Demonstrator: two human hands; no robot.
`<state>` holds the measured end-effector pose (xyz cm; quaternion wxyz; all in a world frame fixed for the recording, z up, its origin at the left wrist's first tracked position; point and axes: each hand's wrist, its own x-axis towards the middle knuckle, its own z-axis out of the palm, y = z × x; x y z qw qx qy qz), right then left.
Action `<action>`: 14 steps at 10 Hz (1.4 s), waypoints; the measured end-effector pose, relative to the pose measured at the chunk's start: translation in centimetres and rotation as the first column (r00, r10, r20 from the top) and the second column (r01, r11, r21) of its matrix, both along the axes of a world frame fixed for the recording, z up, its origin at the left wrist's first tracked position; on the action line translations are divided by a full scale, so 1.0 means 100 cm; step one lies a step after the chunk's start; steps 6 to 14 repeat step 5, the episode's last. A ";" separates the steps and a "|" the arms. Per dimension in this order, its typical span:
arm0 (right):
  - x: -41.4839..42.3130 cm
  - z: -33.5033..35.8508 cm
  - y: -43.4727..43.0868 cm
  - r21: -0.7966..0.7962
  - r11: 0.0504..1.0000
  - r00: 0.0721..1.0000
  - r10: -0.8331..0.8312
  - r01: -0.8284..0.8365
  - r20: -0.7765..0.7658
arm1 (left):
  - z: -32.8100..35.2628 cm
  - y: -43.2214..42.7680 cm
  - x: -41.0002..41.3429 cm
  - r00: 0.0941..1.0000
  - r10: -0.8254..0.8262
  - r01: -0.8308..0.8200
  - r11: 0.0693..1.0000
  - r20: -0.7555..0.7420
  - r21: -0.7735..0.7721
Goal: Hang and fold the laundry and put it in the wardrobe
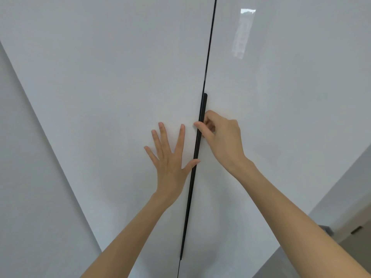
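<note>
Pale wall [30, 177] is showing at far left. The wardrobe is filling the view straight ahead, with its white glossy left door [100, 77] and right door [281, 97] meeting at a thin dark seam. The left hand [170, 159] is lying flat against the left door just beside the seam, fingers straight and spread, grasping nothing, thumb tip reaching the handle. The long black handle [189, 197] is running down along the seam. The right hand [222, 137] is gripping the handle's upper part, fingers curled round it from the right, thumb pressing on its left side. A bright reflection [243, 33] is glinting high on the right door.
</note>
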<state>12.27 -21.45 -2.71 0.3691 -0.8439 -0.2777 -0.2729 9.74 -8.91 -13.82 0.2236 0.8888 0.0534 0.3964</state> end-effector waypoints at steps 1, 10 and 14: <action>0.000 -0.001 0.000 -0.042 0.999 1.000 0.009 -0.009 -0.007 | 0.002 -0.001 -0.001 1.000 0.006 -0.006 1.000 -0.010 0.002; -0.032 -0.010 -0.040 0.075 0.990 0.932 0.139 -0.121 -0.335 | 0.034 -0.001 -0.054 0.969 -0.178 0.152 0.976 -0.171 -0.155; -0.032 -0.010 -0.040 0.075 0.990 0.932 0.139 -0.121 -0.335 | 0.034 -0.001 -0.054 0.969 -0.178 0.152 0.976 -0.171 -0.155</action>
